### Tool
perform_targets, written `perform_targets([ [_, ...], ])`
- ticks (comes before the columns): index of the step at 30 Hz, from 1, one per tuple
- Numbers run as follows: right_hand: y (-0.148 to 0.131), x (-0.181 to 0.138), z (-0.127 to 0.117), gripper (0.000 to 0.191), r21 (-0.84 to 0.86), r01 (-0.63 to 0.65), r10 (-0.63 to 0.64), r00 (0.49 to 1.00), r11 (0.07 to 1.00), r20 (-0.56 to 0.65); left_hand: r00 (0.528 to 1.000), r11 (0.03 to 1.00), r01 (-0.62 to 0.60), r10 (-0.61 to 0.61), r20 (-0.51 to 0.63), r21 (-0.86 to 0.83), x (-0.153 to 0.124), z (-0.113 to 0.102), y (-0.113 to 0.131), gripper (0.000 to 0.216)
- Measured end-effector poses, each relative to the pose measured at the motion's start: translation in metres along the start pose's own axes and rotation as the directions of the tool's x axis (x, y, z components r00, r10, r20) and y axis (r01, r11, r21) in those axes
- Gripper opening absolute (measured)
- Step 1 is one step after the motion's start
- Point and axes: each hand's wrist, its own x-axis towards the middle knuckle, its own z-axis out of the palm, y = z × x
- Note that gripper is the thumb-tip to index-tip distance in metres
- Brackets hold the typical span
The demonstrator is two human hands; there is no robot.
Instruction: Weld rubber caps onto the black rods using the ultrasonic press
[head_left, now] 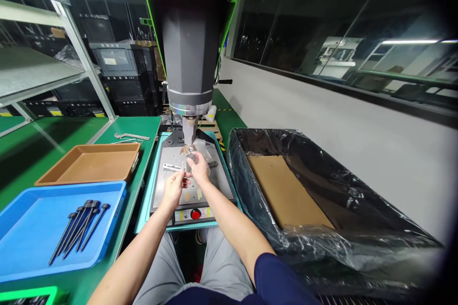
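Observation:
My right hand point(199, 167) is at the small metal fixture point(189, 165) on the machine's plate, right below the machine's metal tool tip point(189, 132). Its fingers are closed at the fixture's top, and whatever lies between them is too small to make out. Lower and to the left, my left hand point(174, 189) has thumb and fingertips pinched together close to the fixture. What this pinch holds cannot be made out. Clear plastic film point(203, 150) surrounds the fixture, and a slotted metal bar point(171, 167) sticks out on its left.
A blue tray point(114, 228) with several long black bolt-like rods point(80, 228) lies at left, behind it a brown tray point(86, 178) and wrenches point(130, 137). A red button point(195, 214) is on the machine's front. At right stands a plastic-lined bin point(257, 209) with cardboard point(286, 190).

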Motion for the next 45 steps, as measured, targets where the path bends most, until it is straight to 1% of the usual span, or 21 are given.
perform_targets([
  [2,-0.003,0.007,-0.004,0.027,-0.048,0.076,-0.078,0.996,0.996,-0.041,1.0,1.0,0.001,-0.001,0.008,0.007,0.001,0.004,0.0,0.04],
  [5,-0.004,0.019,-0.006,0.025,-0.039,0.102,-0.103,0.994,0.994,-0.034,1.0,1.0,0.004,-0.004,0.017,0.02,0.003,0.008,0.0,0.04],
  [8,0.0,0.033,-0.003,0.027,0.003,0.077,-0.077,0.997,0.997,-0.003,0.999,1.0,-0.005,0.004,0.032,0.025,0.006,0.009,-0.002,0.041],
  [12,0.008,0.053,0.007,0.032,0.028,-0.047,0.046,0.999,0.999,0.026,0.999,1.0,-0.006,0.005,0.044,0.024,0.011,0.008,-0.007,0.045],
  [13,0.009,0.056,0.009,0.033,0.024,-0.063,0.062,0.997,0.998,0.042,0.999,1.0,-0.005,0.004,0.044,0.024,0.012,0.008,-0.008,0.045],
  [15,0.009,0.061,0.008,0.033,0.033,-0.054,0.05,0.994,0.998,0.1,0.999,1.0,-0.003,0.002,0.038,0.02,0.014,0.006,-0.009,0.046],
  [19,0.006,0.064,-0.004,0.034,0.103,-0.01,-0.02,0.96,0.995,0.279,1.0,1.0,0.012,-0.012,0.01,-0.008,0.016,0.003,-0.009,0.049],
  [21,0.005,0.065,-0.01,0.031,0.086,0.0,-0.028,0.949,0.996,0.314,1.0,1.0,0.021,-0.021,0.008,-0.016,0.017,0.002,-0.009,0.049],
  [25,0.011,0.07,-0.009,0.027,0.037,0.01,-0.021,0.956,0.999,0.294,1.0,0.999,0.03,-0.03,0.008,-0.022,0.018,0.001,-0.009,0.048],
  [29,0.017,0.072,-0.004,0.029,0.107,-0.066,0.033,0.958,0.992,0.283,0.999,0.999,0.041,-0.041,0.01,-0.014,0.02,0.001,-0.013,0.046],
  [32,0.02,0.069,-0.008,0.039,0.137,-0.117,0.078,0.961,0.984,0.264,0.999,0.999,0.044,-0.044,0.012,-0.003,0.021,0.001,-0.016,0.046],
  [35,0.025,0.065,-0.018,0.05,0.201,-0.146,0.108,0.976,0.969,0.188,0.999,0.999,0.046,-0.046,0.005,0.006,0.021,0.001,-0.018,0.046],
  [38,0.031,0.063,-0.03,0.058,0.27,-0.141,0.111,0.986,0.952,0.125,0.998,0.998,0.054,-0.054,-0.008,0.018,0.021,0.001,-0.021,0.047],
  [41,0.039,0.063,-0.037,0.063,0.283,-0.154,0.119,0.983,0.947,0.137,0.998,0.998,0.054,-0.054,-0.024,0.019,0.022,0.002,-0.024,0.046],
  [45,0.05,0.061,-0.038,0.063,0.261,-0.183,0.146,0.977,0.948,0.156,0.997,0.998,0.06,-0.059,-0.039,0.022,0.022,-0.001,-0.031,0.048],
])
